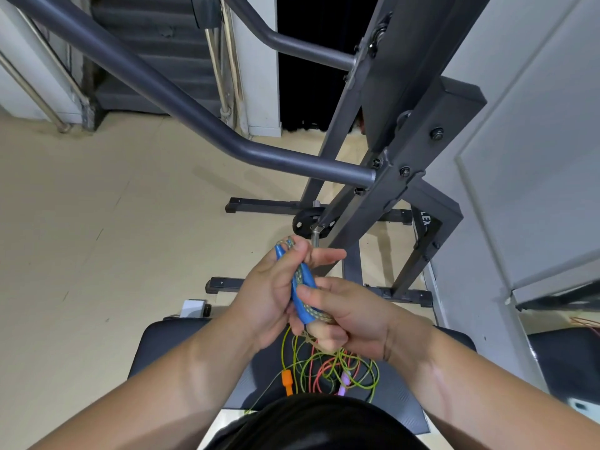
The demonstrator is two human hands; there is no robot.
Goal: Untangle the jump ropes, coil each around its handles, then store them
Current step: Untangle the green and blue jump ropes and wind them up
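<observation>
Setting: home gym corner. Evidence: grey steel exercise rack [399,102] upper right, weight plate [303,222] on its peg at centre, black padded bench [181,345] below. Beige floor [97,238] left; staircase [156,53] upper left.

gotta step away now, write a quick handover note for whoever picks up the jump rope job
Left hand: gripping the blue handles, held together.
Right hand: pinching the braided rope against those handles, mid-wrap.
On the black bench: a tangle of green and pink ropes, with an orange handle and a lilac handle in it.
Done: blue rope partly coiled.
Left: finish that coil, untangle and coil the others, store all.
</observation>
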